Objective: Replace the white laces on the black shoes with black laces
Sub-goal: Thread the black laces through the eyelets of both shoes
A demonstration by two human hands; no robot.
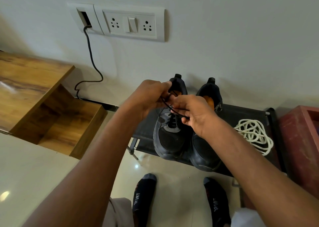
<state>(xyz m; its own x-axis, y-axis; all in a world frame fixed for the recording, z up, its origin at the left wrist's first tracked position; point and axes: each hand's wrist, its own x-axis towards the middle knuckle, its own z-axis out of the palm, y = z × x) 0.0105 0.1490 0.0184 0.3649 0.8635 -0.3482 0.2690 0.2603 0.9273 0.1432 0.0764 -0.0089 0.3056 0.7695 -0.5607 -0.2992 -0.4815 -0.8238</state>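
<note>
Two black shoes stand side by side on a low black rack [241, 113], toes toward me. The left shoe [170, 137] carries a black lace [172, 108] through its eyelets. My left hand [150, 97] and my right hand [195, 113] hover above its tongue, each pinching an end of that black lace, which crosses between them. My right forearm hides much of the right shoe [205, 150], so its eyelets cannot be seen. A loose heap of white laces [253, 135] lies on the rack to the right of the shoes.
A wooden shelf unit [43, 95] stands at the left. A wall socket plate [131, 23] with a dark cable [91, 54] is above. A red box [300, 140] sits at the right. My socked feet [145, 197] rest on the glossy floor.
</note>
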